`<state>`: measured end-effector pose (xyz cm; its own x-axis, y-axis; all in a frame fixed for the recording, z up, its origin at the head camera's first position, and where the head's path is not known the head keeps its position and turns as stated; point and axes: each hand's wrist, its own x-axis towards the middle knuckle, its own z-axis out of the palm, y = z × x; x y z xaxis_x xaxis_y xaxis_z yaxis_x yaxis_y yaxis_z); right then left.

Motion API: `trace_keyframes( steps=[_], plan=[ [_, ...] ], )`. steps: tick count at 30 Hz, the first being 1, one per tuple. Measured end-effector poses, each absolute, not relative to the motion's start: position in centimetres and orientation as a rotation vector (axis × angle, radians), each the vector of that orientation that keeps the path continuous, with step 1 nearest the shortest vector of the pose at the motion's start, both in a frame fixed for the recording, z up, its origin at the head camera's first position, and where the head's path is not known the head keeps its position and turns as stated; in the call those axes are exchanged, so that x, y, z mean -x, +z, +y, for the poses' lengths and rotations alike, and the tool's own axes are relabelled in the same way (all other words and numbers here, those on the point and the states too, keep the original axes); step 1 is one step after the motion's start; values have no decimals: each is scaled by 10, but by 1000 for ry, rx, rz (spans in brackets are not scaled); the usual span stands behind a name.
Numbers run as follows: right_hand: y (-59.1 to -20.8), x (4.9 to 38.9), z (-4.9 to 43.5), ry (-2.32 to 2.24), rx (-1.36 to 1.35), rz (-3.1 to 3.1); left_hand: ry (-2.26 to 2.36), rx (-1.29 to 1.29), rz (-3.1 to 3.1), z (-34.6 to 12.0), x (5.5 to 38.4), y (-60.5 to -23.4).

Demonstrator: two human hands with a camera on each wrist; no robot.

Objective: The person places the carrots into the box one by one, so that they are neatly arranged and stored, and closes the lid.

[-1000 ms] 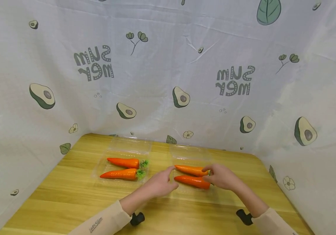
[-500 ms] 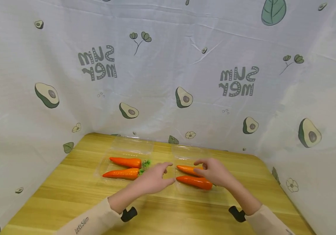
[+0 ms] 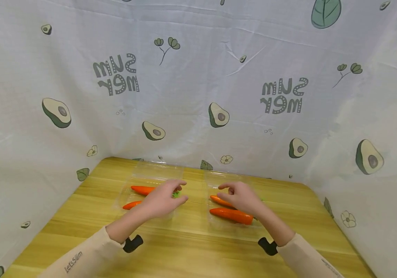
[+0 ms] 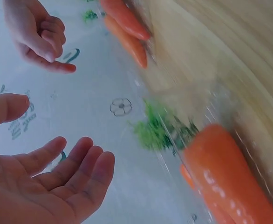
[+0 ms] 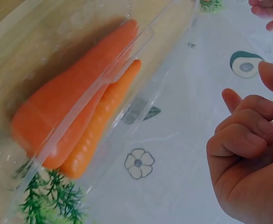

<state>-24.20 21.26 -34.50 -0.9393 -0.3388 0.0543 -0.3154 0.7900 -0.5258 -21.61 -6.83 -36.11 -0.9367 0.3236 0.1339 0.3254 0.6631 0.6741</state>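
Two clear plastic boxes lie with lids folded back, the left box (image 3: 158,169) and the right box (image 3: 223,178). Each holds two orange carrots with green tops. My left hand (image 3: 161,199) hovers above the left box and hides parts of its rear carrot (image 3: 142,190) and front carrot (image 3: 131,205). In the left wrist view, that hand's fingers are gently bent and hold nothing. My right hand (image 3: 243,197) is over the right box, covering part of its rear carrot (image 3: 220,200); the front carrot (image 3: 231,216) shows almost whole. Nothing is in its loosely curled fingers (image 5: 248,140).
The boxes stand side by side on a wooden table (image 3: 198,255), with a gap between them. A white printed curtain (image 3: 184,96) rises behind the table and along both sides. A black wrist mount (image 3: 133,244) hangs under the left sleeve, another under the right.
My left hand has moved left from beside the right box to over the left box's carrots. The right hand has lifted and shifted left, away from its carrots' tops.
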Motion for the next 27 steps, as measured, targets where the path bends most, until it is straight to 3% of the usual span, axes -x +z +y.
trace_keyframes(
  steps=[27],
  plan=[
    [-351, 278, 153, -906, 579, 2899, -1008, 319, -2846, -168, 249, -362]
  ],
)
